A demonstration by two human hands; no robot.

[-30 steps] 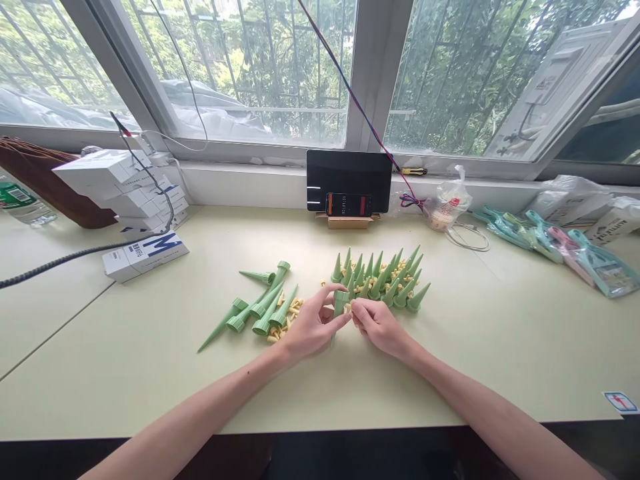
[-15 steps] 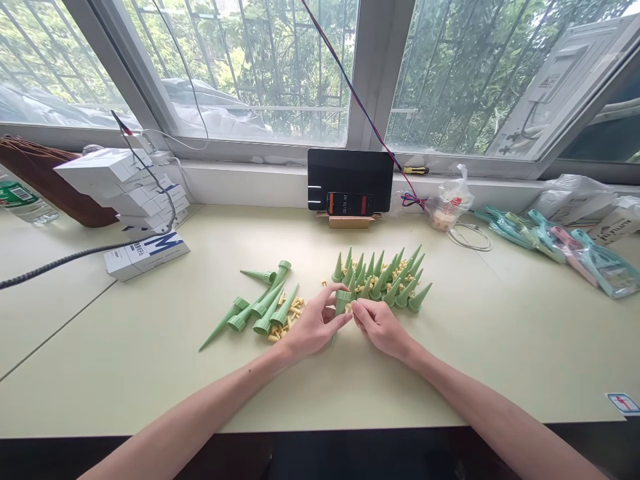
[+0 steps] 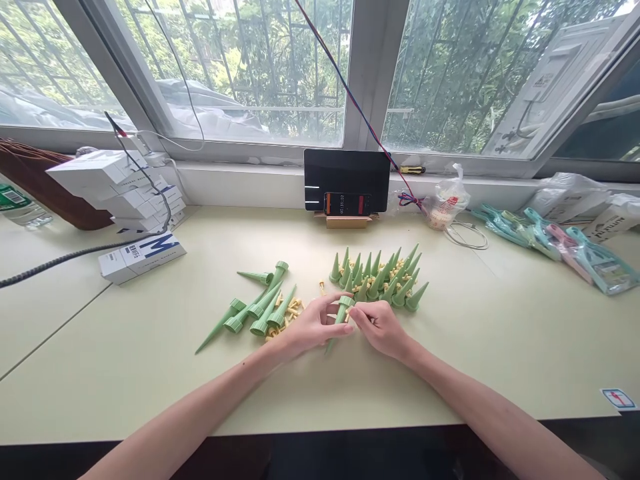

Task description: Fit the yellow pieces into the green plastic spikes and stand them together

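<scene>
My left hand [image 3: 319, 321] is closed around a green plastic watering spike [image 3: 344, 309], its ribbed cap up and its tip slanting down to the left. Close to the cap, my right hand [image 3: 380, 327] pinches a small yellow peg [image 3: 348, 315], partly covered by the fingers. Left of my hands lies a loose pile of green spikes [image 3: 265, 307] with yellow pegs [image 3: 295, 311] among them. Beyond my right hand, several green spikes [image 3: 387, 283] stand points up in a cluster, yellow pegs between them. One single peg [image 3: 321, 285] is on the table behind my left hand.
A phone [image 3: 347, 203] leans on a black tablet [image 3: 345, 170] at the back. White boxes [image 3: 143, 257] and a black cable [image 3: 75, 257] are at the left. At the right lie a tied plastic bag [image 3: 447, 203] and packaged teal and pink tools [image 3: 565, 247].
The spike in my left hand has dipped slightly and now slants more. My right hand stays beside its cap with the peg. The whole view has shifted a little.
</scene>
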